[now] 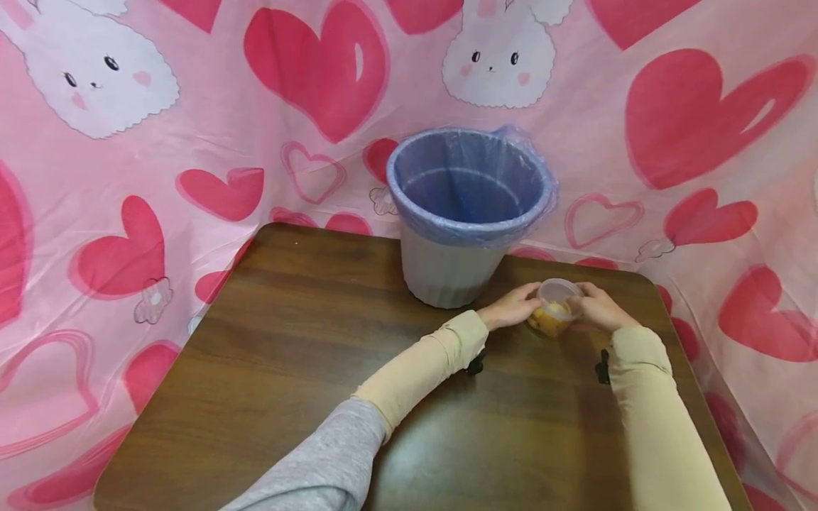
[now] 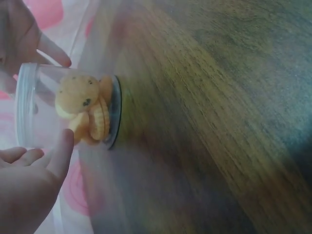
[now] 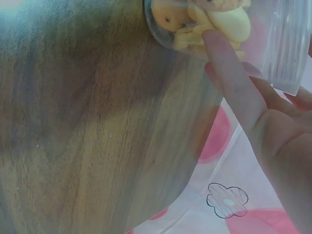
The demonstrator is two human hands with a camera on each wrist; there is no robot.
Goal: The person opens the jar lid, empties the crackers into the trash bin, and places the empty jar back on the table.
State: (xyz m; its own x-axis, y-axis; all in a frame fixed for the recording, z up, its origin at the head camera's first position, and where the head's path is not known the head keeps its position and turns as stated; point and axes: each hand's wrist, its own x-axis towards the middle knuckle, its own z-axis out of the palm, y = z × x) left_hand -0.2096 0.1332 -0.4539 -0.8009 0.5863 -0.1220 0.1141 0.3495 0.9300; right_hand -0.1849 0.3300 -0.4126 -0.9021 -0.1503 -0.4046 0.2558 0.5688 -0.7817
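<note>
A clear plastic jar [image 1: 553, 306] stands on the brown table toward its far right, with small round cookies [image 2: 80, 97] inside, some dotted with dark chips. Its top has a ribbed, translucent lid [image 3: 288, 46]. My left hand [image 1: 513, 306] holds the jar from the left, thumb against the wall. From the other side my right hand [image 1: 598, 308] holds it, its thumb [image 3: 226, 63] lying along the jar near the cookies. The other right fingers are partly hidden behind the lid in the right wrist view.
A pale bin [image 1: 441, 273] with a blue plastic liner stands behind the jar, to its left, on the table [image 1: 307, 341]. Pink cloth [image 1: 422, 78] with hearts and rabbits hangs around the table's back and sides. Dark wrist mounts [image 1: 603, 367] sit under both sleeves.
</note>
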